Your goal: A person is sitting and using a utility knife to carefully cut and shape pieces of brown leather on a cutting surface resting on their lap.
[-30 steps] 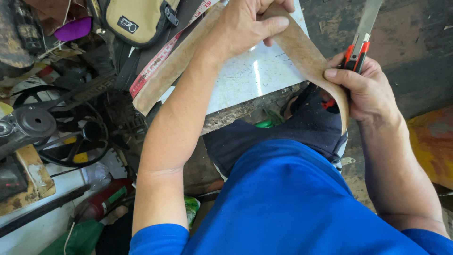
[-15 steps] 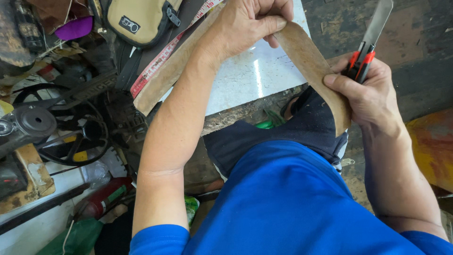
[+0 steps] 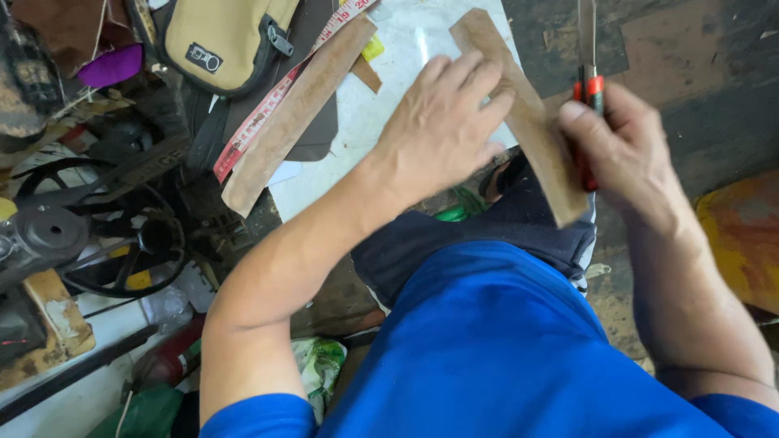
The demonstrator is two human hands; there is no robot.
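Tan leather strip [image 3: 519, 113]: L hand [image 3: 442, 130] fingers flat on it; R hand [image 3: 625, 150] fingers grip knife [image 3: 588, 97].

A tan pouch [image 3: 217, 39], tape measure [image 3: 268, 113] and black wheel [image 3: 122, 243] lie left.

The person wears a bright blue short-sleeved shirt [image 3: 495, 357] and dark navy trousers [image 3: 479, 235], forearms bare.

Brown leather strip [image 3: 527, 113], red-handled knife [image 3: 588, 105], khaki bag [image 3: 223, 36].
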